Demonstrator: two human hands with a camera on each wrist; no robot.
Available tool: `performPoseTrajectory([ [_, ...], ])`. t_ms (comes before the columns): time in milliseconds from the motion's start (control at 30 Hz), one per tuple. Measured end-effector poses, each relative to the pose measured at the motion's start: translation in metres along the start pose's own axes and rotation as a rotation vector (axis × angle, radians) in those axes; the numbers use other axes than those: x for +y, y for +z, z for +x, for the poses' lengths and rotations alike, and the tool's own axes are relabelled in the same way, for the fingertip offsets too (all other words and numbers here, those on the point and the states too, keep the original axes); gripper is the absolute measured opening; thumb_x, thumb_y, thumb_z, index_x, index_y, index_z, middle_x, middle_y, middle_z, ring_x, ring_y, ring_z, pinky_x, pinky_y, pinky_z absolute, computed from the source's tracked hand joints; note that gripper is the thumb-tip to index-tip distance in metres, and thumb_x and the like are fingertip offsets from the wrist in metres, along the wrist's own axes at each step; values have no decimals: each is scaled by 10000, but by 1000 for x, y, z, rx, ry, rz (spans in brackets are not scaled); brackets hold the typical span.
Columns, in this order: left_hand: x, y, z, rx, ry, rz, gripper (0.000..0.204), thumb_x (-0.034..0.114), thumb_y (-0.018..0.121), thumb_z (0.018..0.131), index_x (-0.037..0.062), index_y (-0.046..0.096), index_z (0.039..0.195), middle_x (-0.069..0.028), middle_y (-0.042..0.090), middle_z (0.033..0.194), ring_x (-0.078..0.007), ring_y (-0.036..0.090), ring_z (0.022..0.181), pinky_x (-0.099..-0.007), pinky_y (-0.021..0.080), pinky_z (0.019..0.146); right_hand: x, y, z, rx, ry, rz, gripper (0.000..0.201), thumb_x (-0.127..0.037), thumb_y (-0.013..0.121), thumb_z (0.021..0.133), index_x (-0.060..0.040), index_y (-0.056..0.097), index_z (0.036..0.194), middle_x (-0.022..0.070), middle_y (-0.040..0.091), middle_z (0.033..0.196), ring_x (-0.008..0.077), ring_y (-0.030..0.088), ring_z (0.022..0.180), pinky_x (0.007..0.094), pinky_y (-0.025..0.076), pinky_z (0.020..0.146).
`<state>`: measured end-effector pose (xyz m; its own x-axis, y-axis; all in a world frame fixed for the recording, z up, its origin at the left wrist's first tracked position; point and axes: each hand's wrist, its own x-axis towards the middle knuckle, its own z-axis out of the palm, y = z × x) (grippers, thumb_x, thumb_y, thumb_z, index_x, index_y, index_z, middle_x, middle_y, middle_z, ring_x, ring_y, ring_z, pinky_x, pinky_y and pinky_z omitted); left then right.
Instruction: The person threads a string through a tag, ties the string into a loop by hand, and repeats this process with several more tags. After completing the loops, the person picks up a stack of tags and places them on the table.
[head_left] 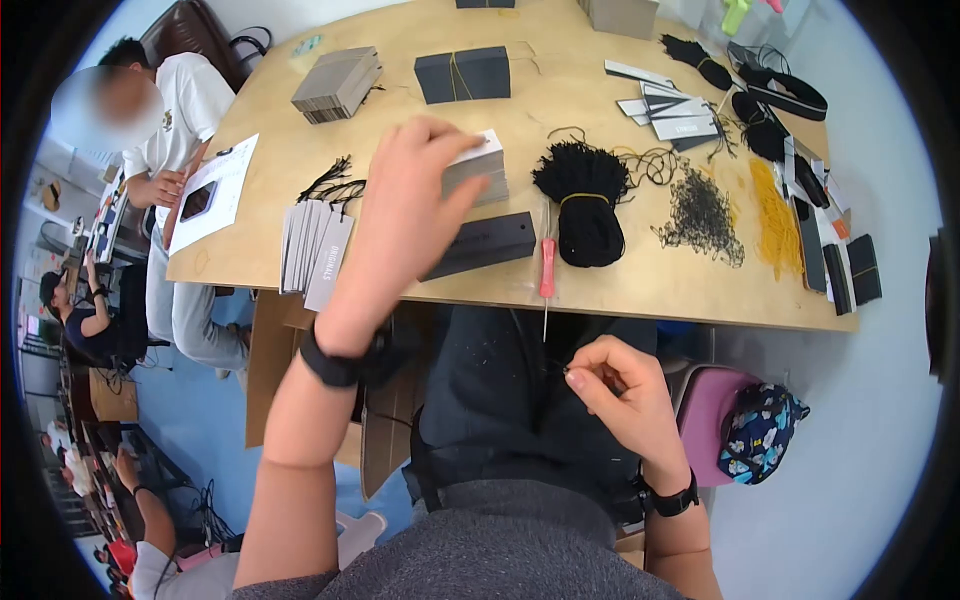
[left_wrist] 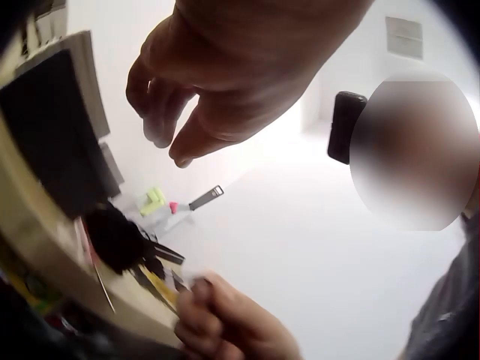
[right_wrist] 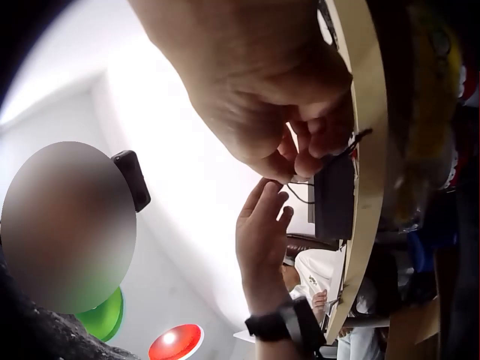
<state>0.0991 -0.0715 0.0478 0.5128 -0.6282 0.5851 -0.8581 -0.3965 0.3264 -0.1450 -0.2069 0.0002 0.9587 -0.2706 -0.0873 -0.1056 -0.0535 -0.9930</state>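
Observation:
My left hand [head_left: 415, 195] hovers over the table beside a stack of small grey cards [head_left: 488, 185], fingers loosely bent and apart with nothing between them. In the left wrist view the same hand [left_wrist: 225, 75] hangs empty. Below the table edge, above the lap, my right hand [head_left: 625, 400] pinches a thin dark cord between thumb and fingers. The right wrist view shows that cord [right_wrist: 300, 199] looping under the right hand [right_wrist: 277, 105]. A dark box [head_left: 480, 247] lies under the left wrist, and a red-handled tool [head_left: 547, 268] overhangs the table's front edge.
Grey tags with cords [head_left: 315, 250] are at the left front. A black cord bundle [head_left: 588, 205], loose dark loops [head_left: 700, 218] and yellow cords [head_left: 775, 220] lie to the right. Banded card stacks [head_left: 463, 76] stand behind. A person [head_left: 185, 110] sits at the left.

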Motion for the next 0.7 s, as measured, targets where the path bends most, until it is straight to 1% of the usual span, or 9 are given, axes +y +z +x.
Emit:
performPoseTrajectory([
  [67, -25, 10, 19, 33, 7, 42, 282, 157, 745, 811, 50, 718, 1070, -129, 661, 1049, -311, 618, 996, -381, 490, 876, -2, -2, -4, 4, -25, -9, 70, -71, 687, 901, -10, 655, 895, 6, 594, 757, 53, 496, 623, 213, 397, 575],
  [133, -38, 13, 34, -313, -221, 64, 325, 225, 763, 801, 49, 733, 1073, -132, 673, 1061, -292, 624, 995, -379, 500, 858, -4, -4, -7, 16, -86, -102, 63, -60, 694, 890, -9, 659, 885, 15, 588, 767, 65, 504, 621, 220, 396, 571],
  [167, -40, 12, 39, -354, -252, 47, 351, 250, 771, 790, 44, 740, 1072, -133, 682, 1072, -275, 632, 984, -372, 506, 840, -4, -5, -9, 26, -84, -101, 58, -42, 702, 876, -4, 659, 878, 19, 588, 770, 74, 510, 614, 225, 394, 564],
  [300, -35, 2, 35, -306, -303, -11, 321, 222, 758, 799, 33, 736, 1057, -128, 683, 1050, -265, 632, 964, -368, 499, 830, -5, -8, -14, 7, -75, -101, 58, -28, 707, 866, 1, 657, 878, 23, 589, 768, 76, 512, 613, 227, 394, 561],
  [367, -26, -10, 30, -208, -237, -71, 302, 186, 764, 787, 28, 732, 1043, -123, 679, 1008, -267, 627, 943, -361, 482, 819, -6, -8, -13, 7, -89, -123, 59, -23, 708, 862, 2, 656, 877, 24, 587, 768, 77, 514, 613, 227, 392, 559],
  [400, -18, -15, 24, -208, -237, -69, 302, 186, 764, 787, 28, 732, 1043, -123, 679, 1008, -267, 627, 943, -361, 482, 819, -5, -8, -12, 6, -89, -122, 59, -23, 708, 862, 2, 656, 877, 24, 587, 768, 77, 514, 613, 227, 392, 559],
  [467, 1, -21, 8, -267, -91, -23, 286, 154, 776, 766, 34, 729, 1021, -114, 670, 978, -277, 616, 927, -363, 462, 823, -2, -9, -13, -2, -98, -116, 57, -24, 706, 864, -1, 655, 877, 24, 588, 769, 76, 518, 617, 227, 398, 560],
  [567, 12, -9, -11, -306, -19, -35, 291, 144, 789, 746, 46, 726, 1014, -106, 665, 969, -290, 605, 930, -363, 455, 835, 0, -7, -11, -3, -101, -97, 53, -25, 704, 866, -4, 656, 878, 23, 581, 761, 76, 520, 619, 228, 401, 561],
  [700, 12, 4, -21, -336, -22, -42, 283, 142, 785, 744, 48, 720, 1003, -98, 662, 953, -290, 600, 940, -371, 456, 841, -2, -6, -12, -14, -99, -86, 51, -29, 702, 868, -8, 657, 880, 22, 570, 750, 77, 520, 618, 228, 402, 562],
])
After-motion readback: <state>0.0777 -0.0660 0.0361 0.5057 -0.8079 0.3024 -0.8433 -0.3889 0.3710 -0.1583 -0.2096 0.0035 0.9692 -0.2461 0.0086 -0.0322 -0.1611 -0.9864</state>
